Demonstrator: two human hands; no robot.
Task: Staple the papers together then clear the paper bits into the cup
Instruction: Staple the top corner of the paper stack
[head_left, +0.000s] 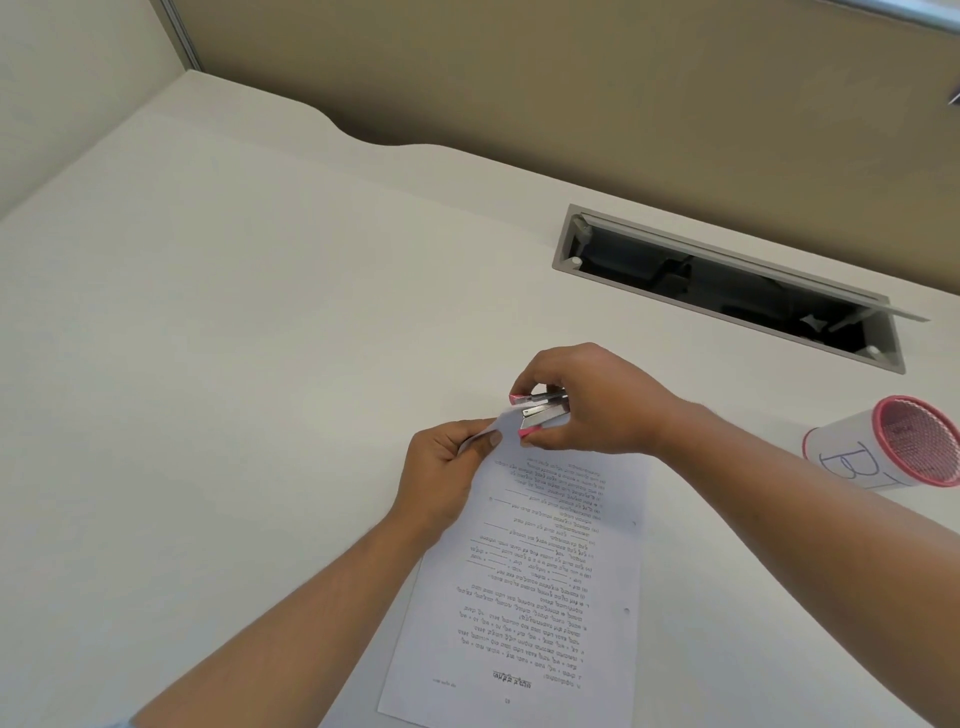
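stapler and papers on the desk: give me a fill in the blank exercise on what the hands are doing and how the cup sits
1. The right hand grips a stapler whose colour is ____.
2. The left hand pinches the far ____ of the papers.
3. The pink-rimmed cup lies on its ____ on the desk.
4. The cable hatch in the desk stands ____.

Missing words: pink; corner; side; open
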